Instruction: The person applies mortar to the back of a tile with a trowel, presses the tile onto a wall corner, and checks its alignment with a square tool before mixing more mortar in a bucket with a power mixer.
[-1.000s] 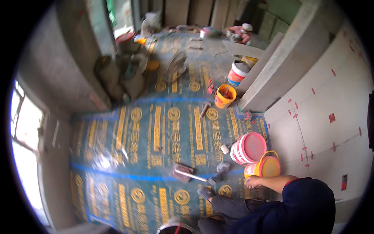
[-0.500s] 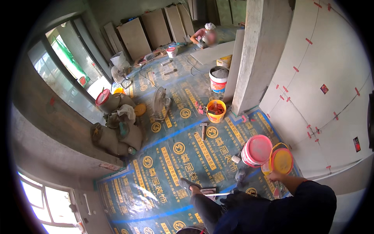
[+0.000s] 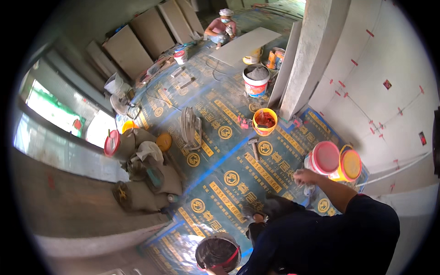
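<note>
A dark bucket (image 3: pixel 200 250) with a red handle stands at the lower edge, its inside coated grey. My left hand (image 3: pixel 214 271) grips its near rim and is partly cut off by the picture's edge. My right arm stretches out to the right, over the floor. My right hand (image 3: pixel 304 177) has curled fingers; what they hold, if anything, is hidden. Just beyond it are a white bucket with a pink-red lid (image 3: pixel 326 156) and a yellow bucket (image 3: pixel 351 164). A grey plastic-wrapped bundle (image 3: pixel 308 190) lies under the hand.
A hammer (image 3: pixel 253 149) lies near an orange bucket (image 3: pixel 265 122). Full sacks (image 3: pixel 166 178) and a fan (image 3: pixel 189 129) are at the left. A pillar (image 3: pixel 311 55) rises near a bucket of grey powder (image 3: pixel 255 83). A co-worker (image 3: pixel 221 30) crouches by a large panel (image 3: pixel 247 45).
My right hand has moved away from the yellow bucket, to its left. My view has swung, bringing the dark bucket and my left hand into sight. The co-worker is more upright.
</note>
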Demonstrator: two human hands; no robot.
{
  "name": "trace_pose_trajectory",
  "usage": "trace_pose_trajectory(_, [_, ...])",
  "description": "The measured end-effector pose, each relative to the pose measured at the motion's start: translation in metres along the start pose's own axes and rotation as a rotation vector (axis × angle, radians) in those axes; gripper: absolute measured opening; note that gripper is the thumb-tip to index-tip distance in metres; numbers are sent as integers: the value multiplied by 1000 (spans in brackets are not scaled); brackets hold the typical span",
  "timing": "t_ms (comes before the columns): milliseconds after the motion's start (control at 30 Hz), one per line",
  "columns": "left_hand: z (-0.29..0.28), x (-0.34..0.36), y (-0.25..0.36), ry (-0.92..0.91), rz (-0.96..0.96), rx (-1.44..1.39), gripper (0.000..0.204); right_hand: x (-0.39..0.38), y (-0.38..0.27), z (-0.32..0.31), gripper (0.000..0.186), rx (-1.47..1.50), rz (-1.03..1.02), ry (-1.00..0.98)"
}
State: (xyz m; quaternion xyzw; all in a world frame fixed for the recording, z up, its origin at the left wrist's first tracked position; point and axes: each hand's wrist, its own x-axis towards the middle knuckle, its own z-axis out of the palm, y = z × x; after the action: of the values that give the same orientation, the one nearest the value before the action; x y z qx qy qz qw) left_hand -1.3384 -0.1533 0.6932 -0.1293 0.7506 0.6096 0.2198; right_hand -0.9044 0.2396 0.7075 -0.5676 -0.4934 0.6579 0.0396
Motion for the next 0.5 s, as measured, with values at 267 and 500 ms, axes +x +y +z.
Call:
trace_pose_trajectory(267, [91, 111, 192, -83, 821, 846, 18, 40, 57, -13, 12, 255, 307, 437])
trace_pose_trajectory(500, [318, 90, 406, -256, 259, -458, 42, 142, 49, -21, 12, 454, 588, 599])
